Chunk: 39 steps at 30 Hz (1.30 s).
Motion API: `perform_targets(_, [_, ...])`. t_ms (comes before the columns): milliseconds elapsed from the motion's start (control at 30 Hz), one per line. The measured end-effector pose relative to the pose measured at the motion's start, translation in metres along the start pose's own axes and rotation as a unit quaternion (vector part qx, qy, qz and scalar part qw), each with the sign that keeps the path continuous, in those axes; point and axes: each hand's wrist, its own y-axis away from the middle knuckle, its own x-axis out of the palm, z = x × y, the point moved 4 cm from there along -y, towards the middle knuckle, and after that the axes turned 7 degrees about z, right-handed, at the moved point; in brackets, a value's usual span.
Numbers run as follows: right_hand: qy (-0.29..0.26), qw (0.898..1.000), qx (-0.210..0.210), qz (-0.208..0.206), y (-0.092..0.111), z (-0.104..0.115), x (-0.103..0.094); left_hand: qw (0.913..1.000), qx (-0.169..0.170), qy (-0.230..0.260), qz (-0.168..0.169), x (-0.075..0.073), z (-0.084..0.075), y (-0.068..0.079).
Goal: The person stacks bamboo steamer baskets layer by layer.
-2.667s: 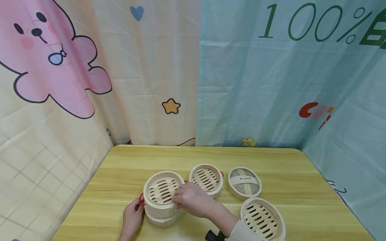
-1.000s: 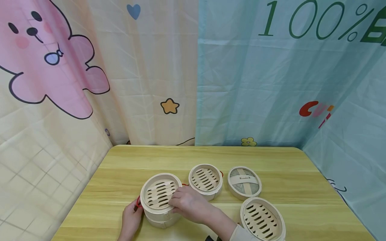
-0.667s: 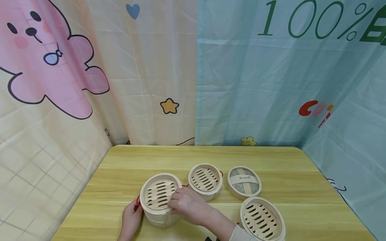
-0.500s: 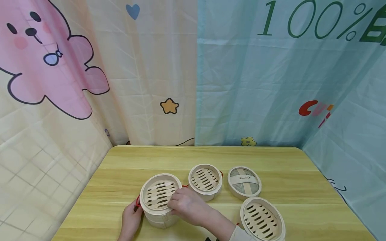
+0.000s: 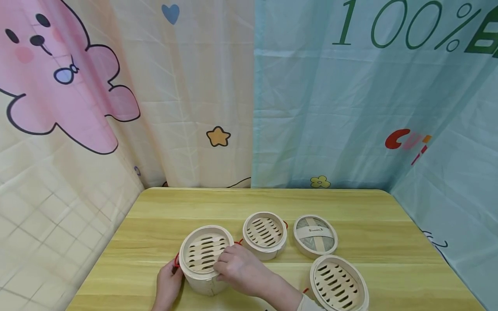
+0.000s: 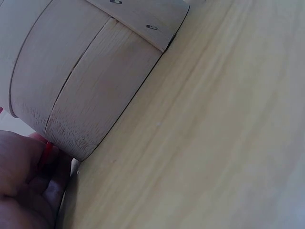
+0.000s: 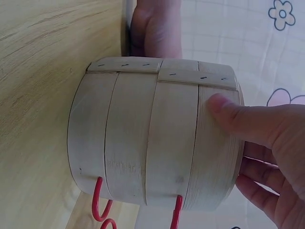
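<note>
A stack of small bamboo steamers [image 5: 202,284] stands on the table at front left, its slatted floor facing up. My right hand [image 5: 243,270] pinches the top tier's rim at the near right side. In the right wrist view my thumb presses the outer wall [image 7: 133,129] while the fingers reach over the rim. At the stack's left side my left hand [image 5: 168,283] holds the lower part. Its curled fingers [image 6: 35,191] lie beside a red cord loop [image 6: 46,153] in the left wrist view; their tips are partly hidden. The tiers sit flush on one another.
Behind the stack is another slatted steamer [image 5: 266,248] with a red loop. A woven bamboo lid [image 5: 315,234] lies right of it, and a wider slatted steamer [image 5: 362,293] stands at front right. Curtains [image 5: 330,108] rise behind the wooden table [image 5: 136,242].
Earlier the upper part of the stack sat slightly offset above the lower tier; now their walls line up. The stack and both hands have shifted slightly left and nearer. Both hands keep their hold.
</note>
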Motion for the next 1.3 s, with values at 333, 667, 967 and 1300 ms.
perform_targets(333, [-0.063,0.998,-0.023,0.008,0.003,-0.011,-0.001,0.9998,-0.010,-0.009,0.014,-0.001,-0.001,0.000])
perform_targets(667, [-0.072,0.997,-0.026,0.012,0.004,-0.014,-0.002,0.9999,0.000,-0.015,0.005,-0.002,0.000,0.000])
perform_targets(967, [-0.072,0.997,-0.021,0.003,0.004,-0.012,-0.004,0.9996,0.006,-0.025,0.010,-0.004,-0.001,0.001])
perform_targets(1300, [-0.061,0.998,-0.011,-0.001,0.004,-0.011,-0.002,0.9999,0.008,-0.007,-0.003,-0.001,0.000,0.001])
